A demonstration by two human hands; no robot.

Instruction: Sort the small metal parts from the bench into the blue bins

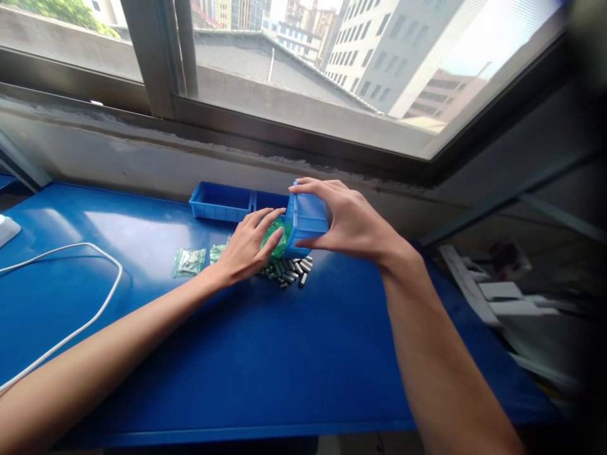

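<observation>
My right hand (353, 218) grips a small blue plastic bin (309, 218), thumb below and fingers above. The bin is tipped on its side, its mouth toward my left hand. My left hand (249, 245) reaches to the bin's mouth with fingers stretched and apart, next to crumpled green translucent plastic (283, 239). Whether the fingertips touch that plastic I cannot tell. Below the bin lies a loose pile of small dark and silvery cylinders (296, 270) on the blue table, partly hidden by my left hand.
Two blue bins stand by the wall, a left one (220, 203) and a partly hidden one (270, 202). Small clear-green packets (190, 262) lie left of my left hand. A white cable (111, 287) loops across the blue table (284, 366). A window (284, 82) rises behind.
</observation>
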